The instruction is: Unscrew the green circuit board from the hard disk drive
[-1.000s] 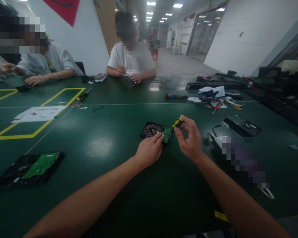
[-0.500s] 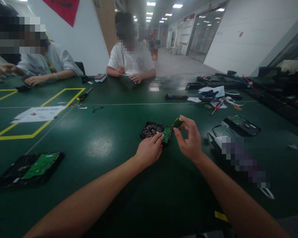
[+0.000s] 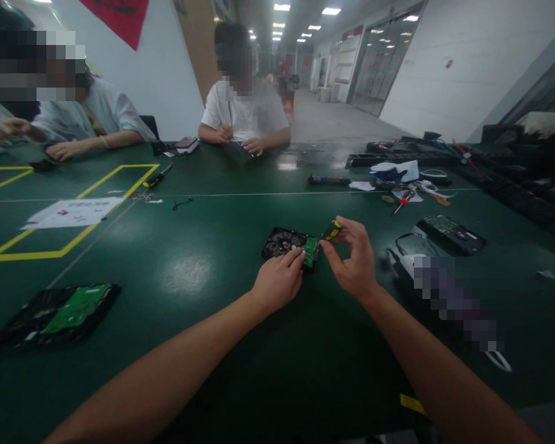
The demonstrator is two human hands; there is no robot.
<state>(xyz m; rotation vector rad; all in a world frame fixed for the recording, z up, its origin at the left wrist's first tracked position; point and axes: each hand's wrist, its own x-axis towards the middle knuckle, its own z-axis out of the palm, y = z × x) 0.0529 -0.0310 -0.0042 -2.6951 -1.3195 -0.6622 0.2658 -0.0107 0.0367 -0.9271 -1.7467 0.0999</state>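
Observation:
A hard drive [image 3: 277,240] with a green circuit board lies on the green table in front of me. My left hand [image 3: 280,280] is closed on its near edge, the fingertips resting on top by the board. With thumb and fingers, my right hand [image 3: 354,259] grips a black-and-yellow screwdriver [image 3: 332,231] by its handle. It tilts over the right end of the drive; its tip is too small to make out.
Another hard drive [image 3: 60,314] lies at left, a third [image 3: 451,234] at right beside a blurred-out pouch [image 3: 457,296]. Farther off are a red screwdriver [image 3: 403,200], a yellow-black screwdriver [image 3: 155,179] and paper [image 3: 69,213]. Several people sit across the table.
The screwdriver handle has turned a little in my right fingers, showing more of its yellow marking, and my right thumb has shifted slightly left. My left hand and the drive stay put.

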